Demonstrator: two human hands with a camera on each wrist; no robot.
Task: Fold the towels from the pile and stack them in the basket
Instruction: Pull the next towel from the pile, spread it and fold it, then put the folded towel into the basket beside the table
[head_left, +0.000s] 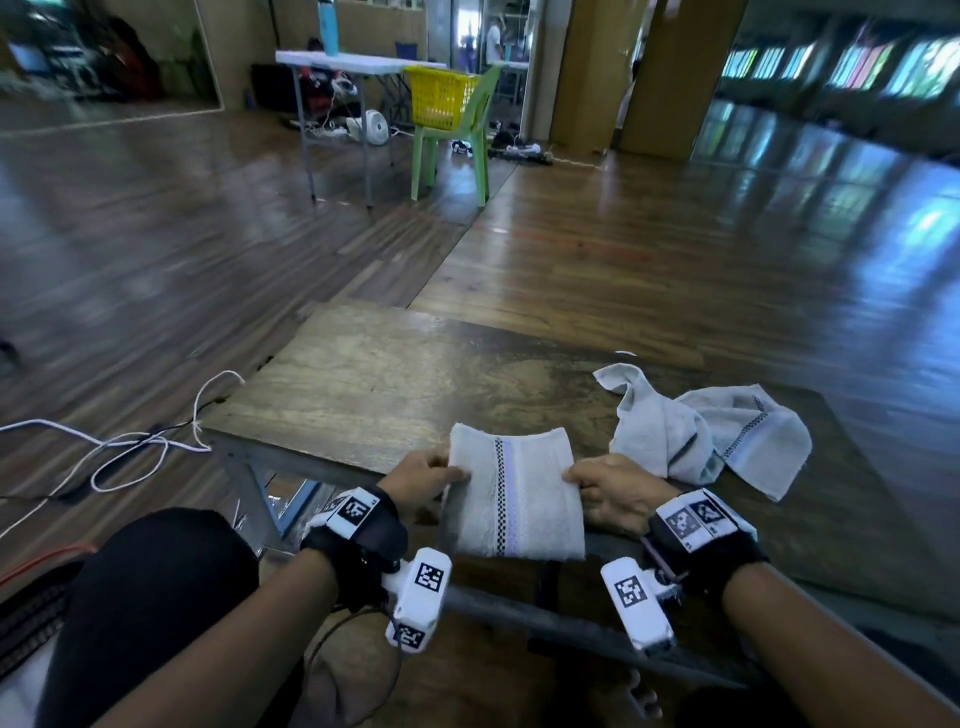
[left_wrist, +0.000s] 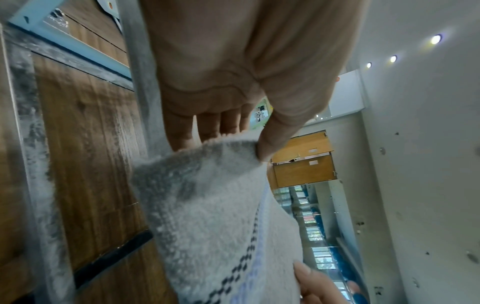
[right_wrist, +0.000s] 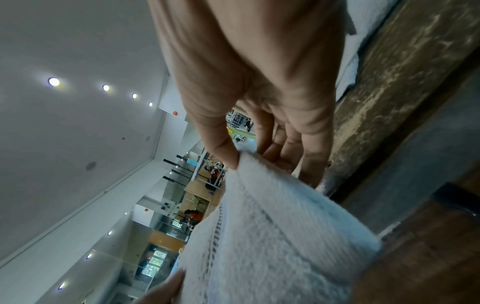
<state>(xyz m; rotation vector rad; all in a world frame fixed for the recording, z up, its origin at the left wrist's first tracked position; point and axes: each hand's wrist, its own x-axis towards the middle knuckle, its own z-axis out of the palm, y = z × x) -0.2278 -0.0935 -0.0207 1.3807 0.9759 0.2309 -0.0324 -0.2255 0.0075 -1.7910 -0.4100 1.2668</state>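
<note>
A folded white towel (head_left: 514, 499) with a checkered and lilac stripe hangs over the near edge of the wooden table (head_left: 374, 374). My left hand (head_left: 423, 480) pinches its left edge and my right hand (head_left: 605, 486) pinches its right edge. In the left wrist view the thumb presses the towel (left_wrist: 215, 209) against the fingers (left_wrist: 182, 135). The right wrist view shows the same pinch on the towel (right_wrist: 280, 222). A crumpled white towel (head_left: 717, 431) lies on the table to the right. A yellow basket (head_left: 439, 96) sits on a green chair far across the room.
White cables (head_left: 130, 447) trail on the wood floor left of the table. A white folding table (head_left: 353, 65) with a blue bottle (head_left: 328, 26) stands beside the green chair (head_left: 462, 140). My knee (head_left: 156, 587) is at lower left.
</note>
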